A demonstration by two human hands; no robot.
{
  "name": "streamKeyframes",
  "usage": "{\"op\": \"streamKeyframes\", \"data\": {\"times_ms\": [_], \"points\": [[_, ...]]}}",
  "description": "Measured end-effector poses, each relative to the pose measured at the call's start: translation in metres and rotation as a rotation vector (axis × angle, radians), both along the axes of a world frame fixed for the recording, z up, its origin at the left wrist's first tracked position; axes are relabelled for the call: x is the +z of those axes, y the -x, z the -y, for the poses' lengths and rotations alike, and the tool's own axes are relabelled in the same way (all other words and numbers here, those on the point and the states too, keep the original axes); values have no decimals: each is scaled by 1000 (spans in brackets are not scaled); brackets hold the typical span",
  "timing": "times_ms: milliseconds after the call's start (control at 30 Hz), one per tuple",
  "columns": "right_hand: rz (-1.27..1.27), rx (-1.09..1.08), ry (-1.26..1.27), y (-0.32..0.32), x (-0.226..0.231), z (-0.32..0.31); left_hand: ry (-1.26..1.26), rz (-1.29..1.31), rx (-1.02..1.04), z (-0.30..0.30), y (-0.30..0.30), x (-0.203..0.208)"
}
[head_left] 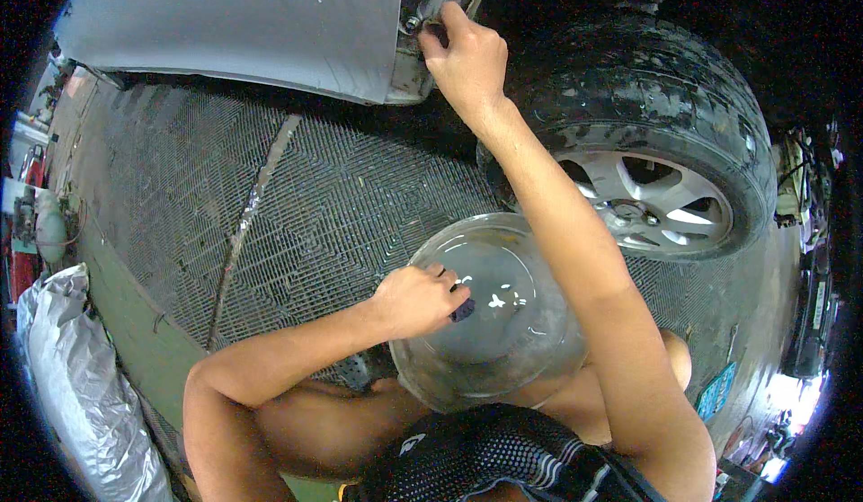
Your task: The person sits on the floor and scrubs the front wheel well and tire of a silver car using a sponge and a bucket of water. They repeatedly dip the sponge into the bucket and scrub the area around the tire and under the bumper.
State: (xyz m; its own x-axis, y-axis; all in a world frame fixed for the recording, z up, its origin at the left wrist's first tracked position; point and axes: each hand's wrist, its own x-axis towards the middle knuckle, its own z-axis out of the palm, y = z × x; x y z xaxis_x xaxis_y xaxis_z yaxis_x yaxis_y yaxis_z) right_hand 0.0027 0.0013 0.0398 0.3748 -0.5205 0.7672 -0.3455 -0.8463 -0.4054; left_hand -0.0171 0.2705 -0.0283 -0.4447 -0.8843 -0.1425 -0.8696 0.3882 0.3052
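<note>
My right hand [466, 57] reaches up to the lower edge of a silver car body panel [270, 26], its fingertips on a small dark piece beside a bolt [412, 24] at the wheel arch. My left hand [415, 299] is closed on a small dark blue object [463, 310] at the rim of a clear plastic basin [490, 313] holding water. The basin rests on the floor in front of my knees. A car wheel with a black tyre [647, 97] and silver alloy rim [652, 204] stands just right of my right forearm.
The floor is a dark metal grating [270, 214] with a bright strip running across it. A silver-grey bag [76, 385] lies at the left edge. A green floor band [135, 331] borders the grating. Cluttered equipment [800, 232] lines the right edge.
</note>
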Motion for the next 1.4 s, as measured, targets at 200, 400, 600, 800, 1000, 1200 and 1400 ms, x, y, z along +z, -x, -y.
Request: {"op": "streamKeyframes", "data": {"times_ms": [200, 400, 600, 800, 1000, 1200, 1400], "points": [[-117, 241, -160, 33, -48, -50, -89, 93, -17, -2, 2, 4], [-639, 338, -361, 50, -112, -45, -541, 28, -244, 15, 41, -16], [-721, 413, -446, 37, -112, -56, -1170, 80, -130, 58, 100, -140], [-414, 439, -633, 36, -115, -48, -971, 8, -62, 32, 115, -200], [454, 568, -707, 12, -74, -46, -1256, -245, -143, 22, 45, -54], [606, 258, -291, -7, -21, 10, -256, 238, 58, 136, -15, 203], [-4, 109, -392, -50, -3, 6, 459, 1054, 106, 219, -59, 251]]}}
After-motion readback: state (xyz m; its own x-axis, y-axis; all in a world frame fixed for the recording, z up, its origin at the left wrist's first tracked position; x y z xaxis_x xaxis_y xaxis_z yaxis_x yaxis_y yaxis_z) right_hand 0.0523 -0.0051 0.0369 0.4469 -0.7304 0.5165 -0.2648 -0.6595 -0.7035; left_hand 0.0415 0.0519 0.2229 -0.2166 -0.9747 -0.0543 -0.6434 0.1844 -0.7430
